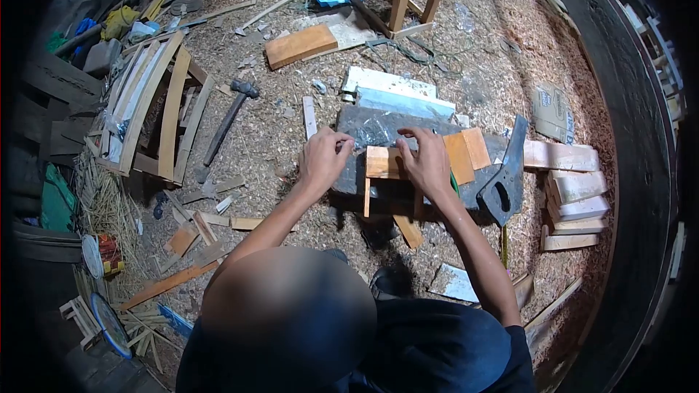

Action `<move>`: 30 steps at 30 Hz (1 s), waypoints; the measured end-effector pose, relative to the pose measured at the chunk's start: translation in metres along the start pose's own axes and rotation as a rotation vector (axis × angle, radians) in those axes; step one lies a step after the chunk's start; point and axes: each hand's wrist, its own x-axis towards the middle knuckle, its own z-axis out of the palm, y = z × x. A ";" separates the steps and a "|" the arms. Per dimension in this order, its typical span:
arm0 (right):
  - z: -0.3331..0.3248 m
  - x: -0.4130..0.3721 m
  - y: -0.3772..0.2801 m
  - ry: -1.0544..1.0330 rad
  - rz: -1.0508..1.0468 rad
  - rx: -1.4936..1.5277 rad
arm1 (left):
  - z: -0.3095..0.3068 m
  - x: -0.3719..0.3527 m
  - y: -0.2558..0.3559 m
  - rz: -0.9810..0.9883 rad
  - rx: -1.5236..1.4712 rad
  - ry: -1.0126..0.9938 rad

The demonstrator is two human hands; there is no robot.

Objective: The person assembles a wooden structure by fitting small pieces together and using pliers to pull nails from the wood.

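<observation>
My left hand (324, 162) is over the left end of a dark low work block (352, 182). Its fingertips are pinched together beside a clear plastic bag (373, 131); what they hold, if anything, is too small to name. Under my right hand (428, 160) lies a light wooden piece (384, 162) with a thin strip (366, 198) pointing down from its left end. My right thumb and forefinger are spread above this piece, the thumb at its edge. Flat wooden boards (459, 158) rest to the right of that hand, with a handsaw (502, 182) beyond them.
A hammer (233, 118) lies on the shavings-covered floor at left, near a slatted wooden frame (172, 113). Curved wooden pieces (579, 196) are stacked at right. Behind the block are pale boards (400, 93), an orange-brown plank (301, 45) and a small stool (400, 4).
</observation>
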 end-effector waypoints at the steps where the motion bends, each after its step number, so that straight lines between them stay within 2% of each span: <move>1: 0.004 0.004 -0.002 -0.011 -0.020 -0.021 | 0.003 0.002 -0.003 0.003 0.015 0.003; 6: 0.020 0.024 -0.002 -0.060 -0.071 -0.155 | 0.008 0.009 -0.002 0.015 0.078 -0.011; 8: 0.029 0.027 -0.001 -0.060 -0.089 -0.149 | 0.008 0.012 -0.002 -0.020 0.082 -0.058; 13: 0.044 0.031 -0.002 -0.089 -0.084 -0.140 | 0.009 0.016 0.000 0.100 0.078 0.003; 17: 0.045 0.037 -0.001 -0.102 -0.061 -0.146 | 0.014 0.022 0.002 0.046 0.076 0.011; 20: 0.042 0.042 0.006 -0.149 -0.029 -0.139 | 0.018 0.024 0.005 0.064 0.160 -0.022; 24: 0.035 0.053 0.015 -0.187 -0.088 -0.107 | 0.022 0.030 0.004 0.128 0.220 0.006; 27: 0.029 0.061 0.019 -0.276 -0.140 -0.134 | 0.016 0.035 0.002 0.036 0.119 -0.097; 30: 0.029 0.062 0.026 -0.324 -0.107 -0.048 | 0.020 0.030 0.001 0.032 0.133 -0.017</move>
